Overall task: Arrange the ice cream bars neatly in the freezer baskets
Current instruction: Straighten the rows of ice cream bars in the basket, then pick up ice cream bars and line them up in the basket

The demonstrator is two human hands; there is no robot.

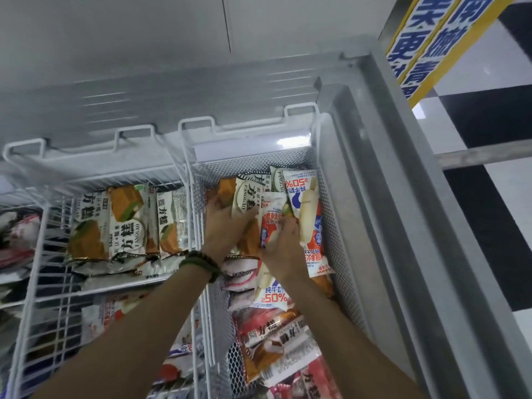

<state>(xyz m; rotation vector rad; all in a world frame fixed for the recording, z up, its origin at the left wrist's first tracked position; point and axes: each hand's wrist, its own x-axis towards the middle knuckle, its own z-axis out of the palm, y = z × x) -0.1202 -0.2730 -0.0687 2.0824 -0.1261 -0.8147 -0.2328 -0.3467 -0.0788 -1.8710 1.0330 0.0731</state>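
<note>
On the far left you can just see some blurry red and white packs (20, 234). Next to them is the left wire basket (43, 254). In it a row of orange and cream ice cream bars (126, 223) stands side by side, and that row looks tidy already.

Now look at your left hand (223, 226), the one with the dark bead bracelet (200, 263) on the wrist. It is in the right mesh basket (331, 226), at the far end. Its fingers are spread and pressed flat on an orange and cream pack (244, 197), holding that bunch up against the back.

Your right hand (283, 243) is just beside it. Its fingers curl around the white, red and blue bar (270, 223), pinching it near the middle. A longer pack with "50%" on it (308, 214) leans against the right wall of the basket. More packs (273, 335) lie mixed up nearer to you.

These bars are probably light and hard inside, because they are frozen. The wrappers are thin, shiny and likely slippery, maybe a bit frosty too. Hold each bar by its long flat sides, around the middle, not by the crinkly ends. Don't squeeze hard or bend it, as it could snap. Slide it in next to its neighbours.
</note>
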